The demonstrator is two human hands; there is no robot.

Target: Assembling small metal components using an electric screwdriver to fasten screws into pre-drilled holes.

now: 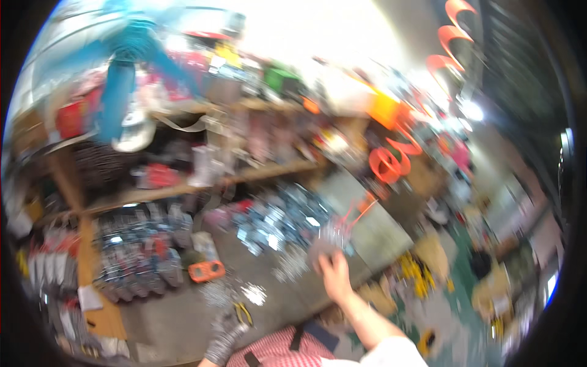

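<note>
The whole view is motion-blurred. My right hand (335,273) is bare and reaches out over the grey workbench (183,318). Its fingers are closed on a grey rounded object (323,247) that is too blurred to name. My left hand (224,341) wears a grey knit glove and sits low near the bench's front edge. Its fingertips are close to yellow-handled pliers (243,314). Whether they touch the pliers is unclear. Small shiny metal pieces (254,293) lie just beyond the pliers.
An orange and black tool (206,271) lies on the bench. A heap of shiny metal parts (278,221) lies behind it. Wooden shelves (183,189) hold clutter. There is a blue fan (125,67) at top left, an orange coiled hose (391,162) on the right and a green floor (465,244).
</note>
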